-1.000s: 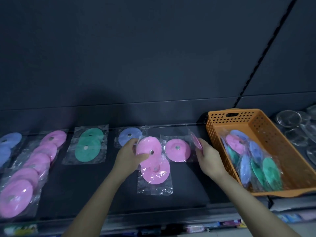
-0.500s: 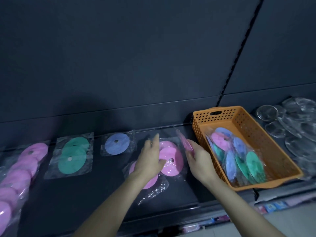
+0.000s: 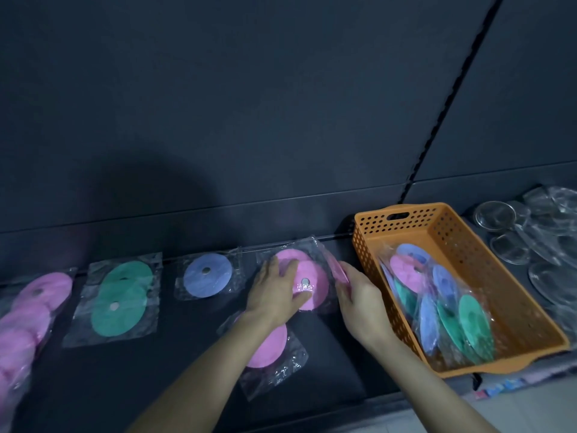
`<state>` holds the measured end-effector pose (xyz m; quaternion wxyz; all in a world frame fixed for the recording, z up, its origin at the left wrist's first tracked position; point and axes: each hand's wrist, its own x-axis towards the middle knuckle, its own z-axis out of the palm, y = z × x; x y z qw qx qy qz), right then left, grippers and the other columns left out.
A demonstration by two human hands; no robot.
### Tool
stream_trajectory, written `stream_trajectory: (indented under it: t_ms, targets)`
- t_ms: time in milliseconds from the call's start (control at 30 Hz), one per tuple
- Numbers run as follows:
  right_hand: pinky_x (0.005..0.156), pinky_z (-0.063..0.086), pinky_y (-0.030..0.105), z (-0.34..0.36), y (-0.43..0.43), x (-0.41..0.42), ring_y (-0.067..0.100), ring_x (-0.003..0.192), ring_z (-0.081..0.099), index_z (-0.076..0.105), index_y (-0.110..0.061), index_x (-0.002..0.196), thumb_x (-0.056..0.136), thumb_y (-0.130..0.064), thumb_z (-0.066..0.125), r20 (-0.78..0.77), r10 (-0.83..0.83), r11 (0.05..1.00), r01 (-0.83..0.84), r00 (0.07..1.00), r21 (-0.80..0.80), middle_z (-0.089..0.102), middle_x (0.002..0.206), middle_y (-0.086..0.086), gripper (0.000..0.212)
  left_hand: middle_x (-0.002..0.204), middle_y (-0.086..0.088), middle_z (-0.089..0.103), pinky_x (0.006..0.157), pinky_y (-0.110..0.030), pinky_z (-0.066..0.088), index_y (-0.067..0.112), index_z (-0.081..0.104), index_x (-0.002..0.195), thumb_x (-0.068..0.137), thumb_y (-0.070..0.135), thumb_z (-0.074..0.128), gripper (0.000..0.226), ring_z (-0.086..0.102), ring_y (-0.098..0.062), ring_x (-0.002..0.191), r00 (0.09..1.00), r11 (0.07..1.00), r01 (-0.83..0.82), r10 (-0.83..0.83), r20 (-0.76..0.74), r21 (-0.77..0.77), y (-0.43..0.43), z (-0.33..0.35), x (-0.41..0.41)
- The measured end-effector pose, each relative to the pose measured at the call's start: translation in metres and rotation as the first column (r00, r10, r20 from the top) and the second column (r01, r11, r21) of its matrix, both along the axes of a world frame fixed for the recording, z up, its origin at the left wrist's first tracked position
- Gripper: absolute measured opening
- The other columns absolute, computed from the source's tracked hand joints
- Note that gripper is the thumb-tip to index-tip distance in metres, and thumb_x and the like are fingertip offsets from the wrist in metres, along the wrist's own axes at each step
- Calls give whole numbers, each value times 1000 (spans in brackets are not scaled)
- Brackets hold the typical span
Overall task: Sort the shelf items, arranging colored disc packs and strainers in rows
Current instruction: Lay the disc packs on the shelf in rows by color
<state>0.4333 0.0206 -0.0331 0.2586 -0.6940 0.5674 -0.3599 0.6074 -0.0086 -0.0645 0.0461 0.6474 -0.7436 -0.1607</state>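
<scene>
Left to right on the shelf (image 3: 337,351): an overlapping row of pink disc packs (image 3: 31,310), one pack of two green discs (image 3: 120,303), one blue pack (image 3: 207,275). The left hand (image 3: 274,295) lies flat, fingers straight, on two overlapped pink packs (image 3: 313,284), with a third pink pack (image 3: 270,346) under its wrist. The right hand (image 3: 359,296) pinches one pink pack on edge (image 3: 338,270) beside the orange basket (image 3: 371,235) of mixed packs (image 3: 443,310), with clear strainers (image 3: 530,232) beyond.

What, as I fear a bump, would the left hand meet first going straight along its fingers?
The left hand lies flat on the pink disc pack; past its far edge, probably the shelf's dark back panel comes next, though depth is unclear.
</scene>
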Motion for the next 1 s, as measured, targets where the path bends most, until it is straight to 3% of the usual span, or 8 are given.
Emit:
stream_trajectory:
  t_ms: [100, 200, 367, 433, 567, 700, 800, 1000]
  targets:
    - [75, 39, 0, -2, -5, 2, 1, 90, 57, 61, -17, 115, 94, -6, 47, -16, 9, 1000, -9, 1000, -6, 63, 101, -10, 28, 148, -13, 27, 116, -40, 22, 16, 30, 141, 85, 50, 58, 71, 21, -30, 140, 994, 999, -32, 28, -108, -40, -14, -1, 4]
    - [78, 34, -4, -4, -9, 2, 3, 94, 55, 60, -16, 119, 92, -2, 47, -50, 17, 1000, -16, 999, 8, 63, 105, -6, 33, 136, -8, 37, 109, -32, 30, 12, 38, 132, 79, 49, 66, 71, 34, -23, 129, 978, 999, -46, 40, -205, -25, -24, -2, 8]
    - [99, 44, 29, -8, -5, 3, 26, 116, 56, 56, -8, 127, 89, 0, 51, -205, 72, 997, -75, 976, -8, 60, 125, 11, 39, 114, -2, 46, 81, -21, 33, 11, 48, 107, 86, 40, 62, 39, 50, -19, 106, 914, 988, -148, 120, -388, -42, -25, -3, 19]
    - [108, 36, 33, -13, 0, 4, 29, 128, 46, 51, -10, 133, 89, -15, 58, -300, 185, 983, -177, 936, 55, 51, 137, 13, 45, 110, -4, 48, 73, -21, 30, 9, 49, 103, 90, 34, 57, 29, 52, -23, 102, 883, 959, -264, 198, -426, -102, -23, -5, 24]
    - [119, 9, 36, -29, 8, 3, 21, 145, 15, 42, -20, 141, 90, -53, 50, -504, 381, 925, -317, 775, 211, 27, 155, 4, 61, 104, -10, 58, 71, -28, 37, 2, 48, 115, 89, 41, 58, 48, 57, -29, 97, 816, 898, -440, 388, -429, -24, -28, -6, 25]
    - [119, 11, 35, -32, 6, 1, 15, 145, 17, 47, -23, 138, 97, -39, 43, -412, 386, 922, -349, 826, 166, 32, 153, -3, 43, 91, -1, 61, 66, -25, 37, 7, 49, 108, 79, 44, 70, 51, 62, -24, 86, 665, 838, -515, 524, -532, 182, -35, -6, 24]
    - [119, 9, 33, -35, 8, 0, 11, 145, 18, 49, -23, 137, 99, -30, 41, -408, 433, 900, -407, 804, 154, 34, 152, -6, 39, 87, -2, 64, 66, -28, 45, 8, 52, 97, 73, 39, 77, 47, 63, -23, 80, 647, 828, -529, 535, -543, 186, -38, -9, 25]
    - [119, 4, 31, -41, 10, 3, 11, 144, 19, 51, -23, 135, 98, -21, 40, -435, 474, 874, -470, 766, 125, 38, 150, -6, 39, 75, -3, 62, 61, -34, 51, 13, 57, 85, 72, 12, 79, 26, 58, -17, 58, 525, 803, -502, 578, -625, 321, -42, -4, 26]
